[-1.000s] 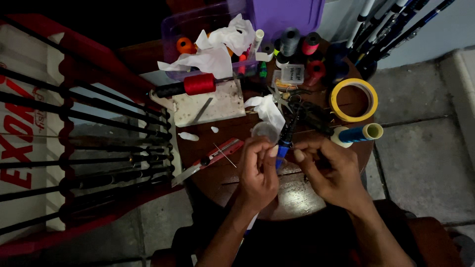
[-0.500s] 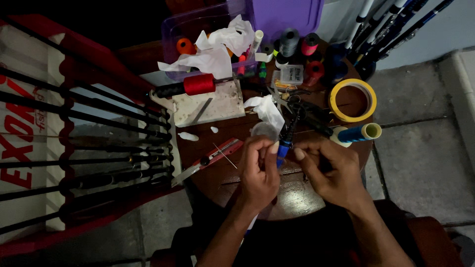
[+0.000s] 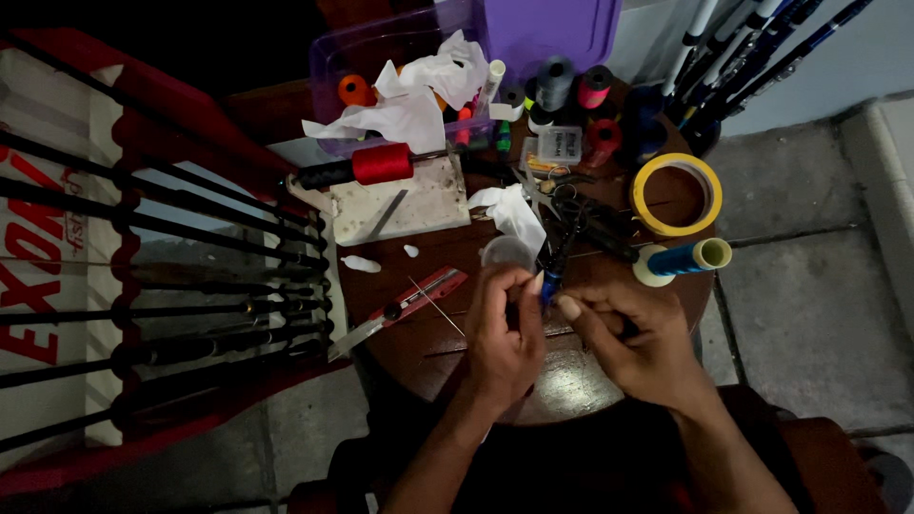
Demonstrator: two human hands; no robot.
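Head view, looking down on a round dark bench [image 3: 447,357]. Left hand [image 3: 503,335] and right hand [image 3: 636,345] close together near the bench's front edge, fingertips converging on a thin blue rod piece [image 3: 550,286]. Rod piece pinched between the two, held by the left thumb and forefinger at its near end, right fingertips touching it from the other side; both closed narrow around it. Long axis running away from the body, slightly rightward, far end toward a pair of black scissors [image 3: 571,214]. Left hand slightly nearer, wrapped tighter. Left of the left hand, a red utility knife [image 3: 400,309], blade pointing left. Beyond the right hand, a blue thread spool [image 3: 682,260] and a yellow tape ring [image 3: 678,195]. Further off, a red thread spool [image 3: 383,164].
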